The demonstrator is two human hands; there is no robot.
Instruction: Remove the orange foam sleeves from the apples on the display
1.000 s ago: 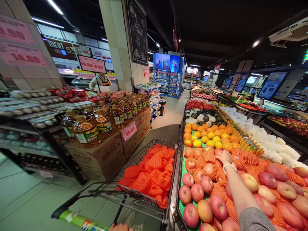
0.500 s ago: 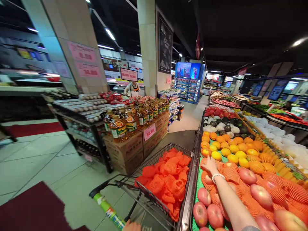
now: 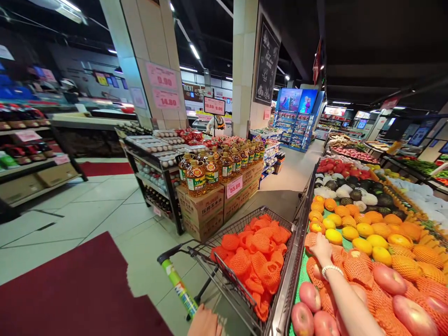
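My left hand point(image 3: 205, 321) is closed around the green-labelled handle point(image 3: 180, 289) of a shopping cart, at the bottom of the view. The cart's wire basket point(image 3: 241, 219) holds a heap of orange foam fruit nets point(image 3: 257, 242). My right hand point(image 3: 321, 249), with a white beaded bracelet on the wrist, reaches over the fruit stand. Its fingers are curled on a net-wrapped apple point(image 3: 310, 240) at the stand's near left side; the fingertips are partly hidden. Bare red apples point(image 3: 303, 318) and other net-wrapped apples point(image 3: 359, 268) lie around the forearm.
Yellow and orange fruit point(image 3: 364, 229) sits behind the apples, then dark fruit in white nets point(image 3: 369, 199). Oil bottles point(image 3: 196, 178) stand on cardboard boxes point(image 3: 199, 210) left of the cart. A dark red mat point(image 3: 77, 284) lies on the floor. A person point(image 3: 216, 123) is behind a counter.
The view has swung left, so the stand, cart and bottles appear further right. More of my left hand shows on the handle. My right hand stays at the same spot among the apples.
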